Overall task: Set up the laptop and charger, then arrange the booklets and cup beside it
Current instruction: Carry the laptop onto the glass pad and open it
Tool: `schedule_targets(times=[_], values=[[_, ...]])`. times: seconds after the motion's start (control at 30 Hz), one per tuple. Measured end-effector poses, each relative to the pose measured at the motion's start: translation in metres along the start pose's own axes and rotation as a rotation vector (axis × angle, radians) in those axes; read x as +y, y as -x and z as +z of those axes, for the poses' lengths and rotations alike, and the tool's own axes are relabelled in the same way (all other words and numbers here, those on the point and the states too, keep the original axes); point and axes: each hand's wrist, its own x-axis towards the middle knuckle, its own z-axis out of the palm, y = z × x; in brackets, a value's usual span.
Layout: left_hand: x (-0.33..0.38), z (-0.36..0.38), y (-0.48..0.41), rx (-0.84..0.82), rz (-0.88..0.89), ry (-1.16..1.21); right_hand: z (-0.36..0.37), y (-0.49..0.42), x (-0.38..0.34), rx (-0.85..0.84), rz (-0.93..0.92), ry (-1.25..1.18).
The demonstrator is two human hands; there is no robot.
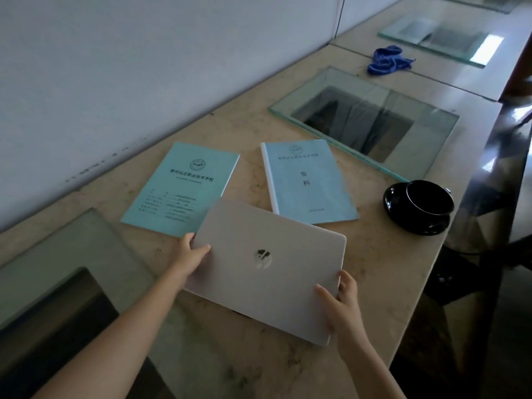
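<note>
Two bare forearms reach in from the bottom edge. The left hand [191,254] grips the left short edge of a closed, flat silver laptop [276,286], thumb laid on the matte lid and fingers tucked beneath. The right hand [342,300] clasps the near right corner the same way, thumb on top and fingers curled around the rim. The lid is smooth with rounded corners and carries a round mirrored logo at its centre. The machine sits skewed over the pale beige stone counter [383,283], which is mottled like marble; whether it rests on the surface or is held just above cannot be told.

To the left lies a thick rectangular glass pane [72,249] with a greenish edge and a dark rectangle under it.

Beyond the laptop, a thin teal paper booklet [181,191] lies flat, printed with a round emblem and dark characters; the laptop's far left corner overlaps its near right corner. Beside it, a pale blue booklet [308,182] with a white spine strip and a ragged right edge lies flat, its near edge meeting the laptop's far edge.

To the right, a glossy black cup [429,200] stands on a round black saucer [403,217] near the counter's edge.

Further back lies a second glass pane [374,116], then a bundled blue cord [387,60], a third glass pane [443,38], and a plain whitish wall [144,67].
</note>
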Motion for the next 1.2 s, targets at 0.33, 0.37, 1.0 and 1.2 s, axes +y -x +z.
schedule_targets(times=[0.33, 0.37, 1.0, 1.2], values=[[-0.020, -0.037, 0.071, 0.163, -0.112, 0.125, 0.017, -0.005, -0.013, 0.062, -0.039, 0.138], [-0.026, -0.046, 0.080, 0.198, -0.135, 0.111, 0.024, -0.001, -0.017, 0.021, -0.059, 0.144], [-0.217, -0.178, 0.254, 0.877, -0.531, 0.602, 0.223, 0.120, -0.009, -0.725, -0.122, 0.430], [-0.242, -0.180, 0.255, 0.893, -0.579, 0.569, 0.237, 0.130, 0.012, -0.708, -0.160, 0.500]])
